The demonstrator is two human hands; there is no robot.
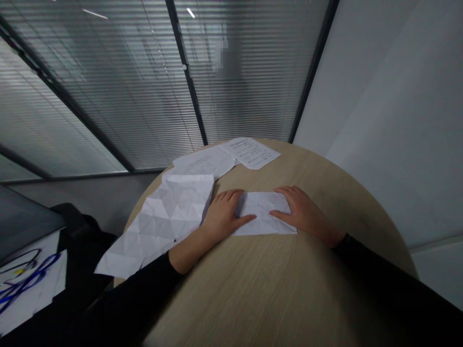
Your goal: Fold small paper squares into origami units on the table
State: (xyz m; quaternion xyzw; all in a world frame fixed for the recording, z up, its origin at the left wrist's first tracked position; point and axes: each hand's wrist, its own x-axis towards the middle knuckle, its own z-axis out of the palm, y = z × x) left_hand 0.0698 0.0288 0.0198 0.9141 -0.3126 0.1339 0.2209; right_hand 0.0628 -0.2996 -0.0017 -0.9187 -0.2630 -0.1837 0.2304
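Note:
A white folded sheet of paper (pixel 262 212) with creases lies flat on the table, its long side running left to right. My left hand (pixel 226 209) rests over its left end, thumb stretched across the paper and fingers reaching to the far edge. Over the right end lies my right hand (pixel 300 209), with thumb and fingers spread apart on the paper. Both palms face down. Beside my left forearm is a larger white sheet (pixel 162 217) covered in triangular creases, hanging partly over the table's left edge.
Printed sheets (pixel 249 152) lie at the far side of the round wooden table (pixel 260 284). Blinds (pixel 246 101) behind glass stand beyond it, and a pale wall (pixel 390 125) rises at right. Lower left, blue cords (pixel 32 279) lie on white paper near a dark chair (pixel 81 231).

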